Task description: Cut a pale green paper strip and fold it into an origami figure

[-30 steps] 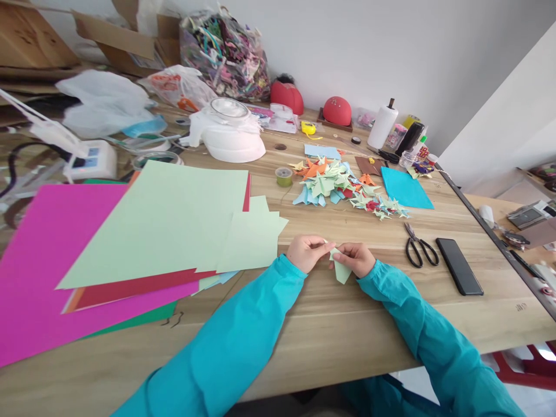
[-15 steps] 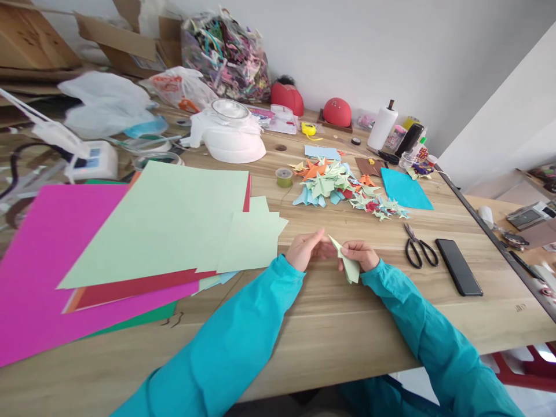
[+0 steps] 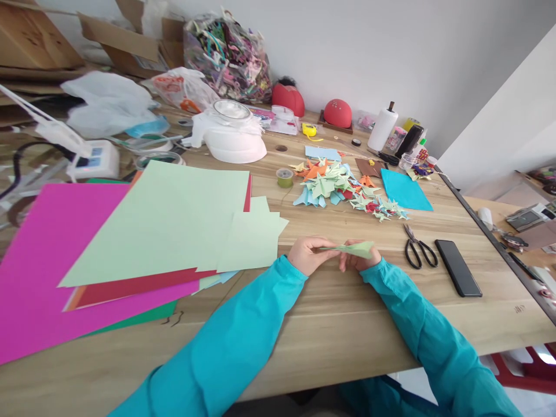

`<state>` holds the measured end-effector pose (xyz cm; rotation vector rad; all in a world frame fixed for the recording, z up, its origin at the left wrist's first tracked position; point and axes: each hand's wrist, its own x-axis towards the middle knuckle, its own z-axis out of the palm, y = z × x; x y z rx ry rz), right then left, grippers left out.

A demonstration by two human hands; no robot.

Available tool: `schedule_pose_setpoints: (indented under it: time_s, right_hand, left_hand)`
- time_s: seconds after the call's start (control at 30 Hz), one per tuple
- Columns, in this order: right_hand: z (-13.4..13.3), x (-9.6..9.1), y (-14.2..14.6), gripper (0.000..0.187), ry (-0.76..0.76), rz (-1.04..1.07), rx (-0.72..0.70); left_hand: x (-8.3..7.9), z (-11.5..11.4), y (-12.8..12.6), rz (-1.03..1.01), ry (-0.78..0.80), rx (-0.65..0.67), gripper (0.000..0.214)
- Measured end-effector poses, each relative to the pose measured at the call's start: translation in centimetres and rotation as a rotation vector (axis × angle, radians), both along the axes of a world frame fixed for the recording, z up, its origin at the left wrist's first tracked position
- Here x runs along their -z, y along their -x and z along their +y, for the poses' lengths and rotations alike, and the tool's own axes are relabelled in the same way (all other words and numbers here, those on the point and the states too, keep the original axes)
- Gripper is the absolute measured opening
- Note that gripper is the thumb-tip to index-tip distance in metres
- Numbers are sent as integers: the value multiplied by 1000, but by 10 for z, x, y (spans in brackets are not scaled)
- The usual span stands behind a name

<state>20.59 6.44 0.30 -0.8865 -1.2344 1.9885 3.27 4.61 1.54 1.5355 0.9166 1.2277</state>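
Head camera view, as I watch it from a distance: a wooden desk [image 3: 330,336] fills most of the scene, and two bare hands in turquoise sleeves meet over its middle, somewhat nearer the front edge than the back. Between them I see a folded green paper [image 3: 359,249], narrow at the left and wider at the right, lying nearly level. The left hand [image 3: 307,255] pinches its narrow end between thumb and fingers. The right hand [image 3: 359,264] is partly hidden by the wider end, its fingers curled below and behind the paper; I cannot tell how firmly it grips. Whether either hand rests on the wood, I also cannot tell. To the left, overlapping sheets spread toward the desk's front left corner: a large pale green sheet [image 3: 165,226] on top, a smaller green piece [image 3: 256,243] beside the left hand, and a magenta sheet [image 3: 56,260] underneath. Beyond the hands, toward the back edge, lies a heap of folded paper shapes [image 3: 325,185] in green, orange, blue and red, with a spool [image 3: 285,178] to its left and a turquoise sheet [image 3: 406,190] to its right. Between the right hand and the desk's right edge, black-handled scissors [image 3: 420,249] lie near a dark phone [image 3: 458,268].
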Motion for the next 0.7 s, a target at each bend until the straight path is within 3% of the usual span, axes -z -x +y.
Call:
schedule_pose_setpoints:
  time_s: [0.13, 0.33, 0.47, 0.57, 0.7]
  right_hand:
    - [3, 3, -1, 33, -31, 167, 100]
    - [-1, 3, -3, 50, -160, 164, 54]
    - [-3, 10, 0, 33, -347, -58, 257]
    - [-3, 11, 4, 20, -511, -145, 334]
    - [-4, 5, 5, 22, -554, -184, 376]
  left_hand:
    - [2, 1, 0, -64, 114, -14, 19]
    - [4, 3, 0, -71, 220, -64, 25]
    - [5, 2, 0, 57, 124, -37, 20]
    - [4, 1, 0, 128, 33, -8, 19]
    - [5, 1, -1, 180, -8, 7, 20]
